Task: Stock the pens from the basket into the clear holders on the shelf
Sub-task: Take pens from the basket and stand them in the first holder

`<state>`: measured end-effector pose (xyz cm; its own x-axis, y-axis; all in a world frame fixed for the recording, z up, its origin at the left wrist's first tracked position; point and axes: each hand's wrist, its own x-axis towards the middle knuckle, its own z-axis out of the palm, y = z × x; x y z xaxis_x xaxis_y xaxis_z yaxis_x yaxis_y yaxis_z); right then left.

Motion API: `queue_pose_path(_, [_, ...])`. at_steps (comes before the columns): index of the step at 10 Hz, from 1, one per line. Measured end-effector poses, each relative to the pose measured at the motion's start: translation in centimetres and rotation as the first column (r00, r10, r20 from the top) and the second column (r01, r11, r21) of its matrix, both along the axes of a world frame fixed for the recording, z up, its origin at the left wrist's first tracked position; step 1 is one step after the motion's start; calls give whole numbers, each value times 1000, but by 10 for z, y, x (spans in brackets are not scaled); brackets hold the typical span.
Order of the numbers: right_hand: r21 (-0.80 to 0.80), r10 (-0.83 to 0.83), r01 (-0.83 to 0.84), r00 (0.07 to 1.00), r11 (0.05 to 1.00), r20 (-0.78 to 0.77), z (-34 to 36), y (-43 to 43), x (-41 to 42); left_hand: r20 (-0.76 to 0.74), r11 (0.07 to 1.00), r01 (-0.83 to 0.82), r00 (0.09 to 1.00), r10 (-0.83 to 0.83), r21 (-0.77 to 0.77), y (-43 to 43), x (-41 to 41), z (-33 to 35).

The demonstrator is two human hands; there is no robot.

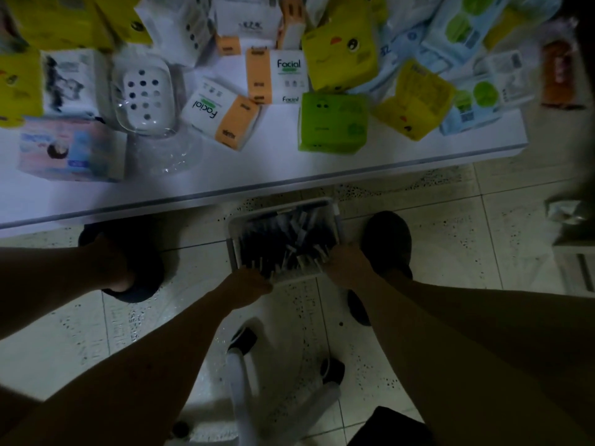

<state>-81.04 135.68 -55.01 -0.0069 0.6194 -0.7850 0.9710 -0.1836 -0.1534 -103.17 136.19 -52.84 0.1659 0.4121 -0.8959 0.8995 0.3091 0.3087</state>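
Grey basket (338, 227) of pens (283, 241), hands (249, 283) (343, 265) on rim

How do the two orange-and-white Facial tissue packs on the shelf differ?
The right Facial pack lies square to the shelf edge, its lettering upright. The left Facial pack is turned askew, its lettering nearly upside down. The left Facial pack lies nearer the front edge. The right Facial pack lies further back, beside a yellow pack. Both are white with an orange end and the same Facial print.
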Motion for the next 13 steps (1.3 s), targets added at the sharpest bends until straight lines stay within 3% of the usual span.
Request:
queue_pose_path(1, [-38, -104, 103, 994, 994, -30, 1, 0, -3, 22, 999, 3, 1000, -2, -49, -3, 1, 5])
queue_pose_path(4, [8, -70, 70, 997, 998, 29, -1, -4, -3, -49, 999, 2, 999, 0, 40, -2, 0, 14])
queue_pose_path(6, [68, -17, 15, 1000, 998, 27, 13, 1, -8, 8, 978, -198, 980, 198, 70, 9, -5, 37])
queue_pose_path(8, [214, -182, 178, 983, 960, -1, 27, 1, 2, 50, 928, -329, 944, 325, 177, 7, -13, 61])
queue_pose_path(9, [317, -382, 392, 919, 863, -97, 42, 3, 8, 85, 906, -394, 919, 385, 156, 4, -17, 68])
queue_pose_path(11, [368, -657, 735, 677, 570, -333, 92, 10, 6, 282, 747, -665, 716, 639, -2, 0, -7, 101])
queue_pose_path(12, [300, -666, 810, 585, 503, -463, 112, 8, -5, 333, 755, -656, 710, 620, -7, 2, -3, 117])
queue_pose_path(13, [284, -540, 781, 599, 556, -591, 144, 6, -18, 367, 759, -647, 724, 584, 69, 7, 4, 136])
